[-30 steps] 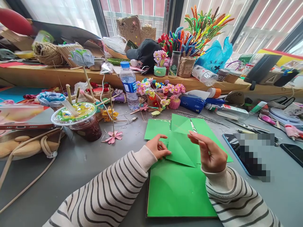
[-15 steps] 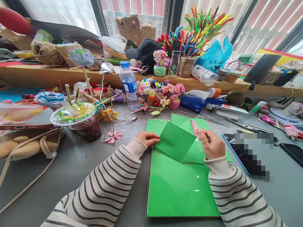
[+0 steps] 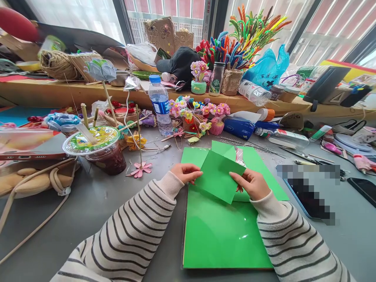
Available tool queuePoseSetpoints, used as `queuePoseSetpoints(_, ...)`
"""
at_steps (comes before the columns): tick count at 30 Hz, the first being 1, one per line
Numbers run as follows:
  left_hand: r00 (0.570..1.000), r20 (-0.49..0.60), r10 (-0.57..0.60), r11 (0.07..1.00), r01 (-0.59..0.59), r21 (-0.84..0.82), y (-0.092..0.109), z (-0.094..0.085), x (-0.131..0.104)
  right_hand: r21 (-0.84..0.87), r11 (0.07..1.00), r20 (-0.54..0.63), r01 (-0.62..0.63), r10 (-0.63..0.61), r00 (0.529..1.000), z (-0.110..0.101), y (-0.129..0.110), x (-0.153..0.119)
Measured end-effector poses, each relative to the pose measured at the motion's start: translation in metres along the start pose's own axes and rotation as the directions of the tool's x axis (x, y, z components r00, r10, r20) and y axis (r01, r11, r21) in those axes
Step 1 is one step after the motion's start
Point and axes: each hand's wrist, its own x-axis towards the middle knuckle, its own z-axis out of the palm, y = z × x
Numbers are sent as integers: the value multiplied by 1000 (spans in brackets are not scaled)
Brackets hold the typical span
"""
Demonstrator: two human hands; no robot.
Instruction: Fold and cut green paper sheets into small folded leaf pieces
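A green paper square point(image 3: 220, 176) is raised between my two hands, tilted. My left hand point(image 3: 186, 173) pinches its left corner between thumb and fingers. On its right side, my right hand point(image 3: 249, 182) grips the edge, thumb in front and fingers behind. Below lies a stack of green sheets point(image 3: 223, 235) in a clear cover, with more loose green pieces point(image 3: 261, 168) at its top. A small pink and clear strip point(image 3: 239, 156) rests on these pieces, just behind the square.
A lidded drink cup point(image 3: 108, 156) and a pink paper flower point(image 3: 141, 170) stand left. A water bottle point(image 3: 160, 107) and crochet flowers point(image 3: 219, 113) are behind. To the right lie a phone point(image 3: 305, 199), tools and a glue gun point(image 3: 362, 162).
My right hand has let go of the pink strip and moved down and left onto the green square's right edge. The square has shifted slightly right.
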Motion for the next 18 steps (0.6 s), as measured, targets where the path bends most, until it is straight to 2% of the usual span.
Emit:
queuePoseSetpoints(7,998,17,-57,998,57,13,2,3,-2,160,987,13,-24,22,1000,-1,-4,0)
queuePoseSetpoints(12,996,-64,-54,998,53,-18,1,6,-2,492,869,12,-59,61,998,0,3,3)
queuePoseSetpoints(15,995,-98,-29,999,25,-33,1,15,-5,436,898,80,-63,32,996,1,6,4)
queuePoseSetpoints(18,995,-96,-14,999,9,-49,0,25,-9,316,946,183,68,-131,974,2,4,3)
